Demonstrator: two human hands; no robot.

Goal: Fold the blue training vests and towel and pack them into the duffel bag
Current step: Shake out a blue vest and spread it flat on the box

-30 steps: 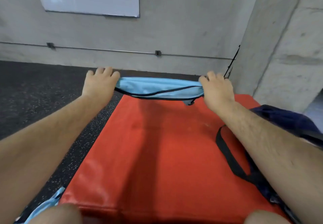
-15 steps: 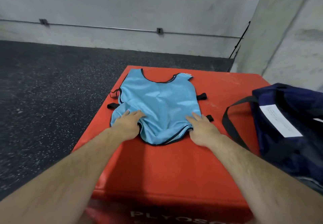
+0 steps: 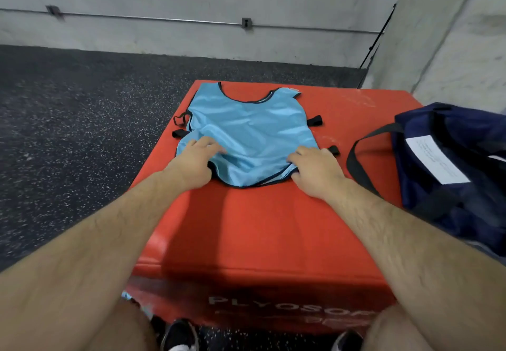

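Duffel bag (image 3: 451, 164) cut off by the right edge, print on its white label (image 3: 435, 159) too small to read, near corners of the vest (image 3: 246, 131) hidden under the left hand (image 3: 191, 164) and right hand (image 3: 315, 170), grip unclear, box lettering (image 3: 273, 305) blurred

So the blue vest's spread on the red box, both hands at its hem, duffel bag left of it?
No, the head view shows the duffel bag right of the vest. Rest holds: spread on the red box, left hand and right hand at its hem.
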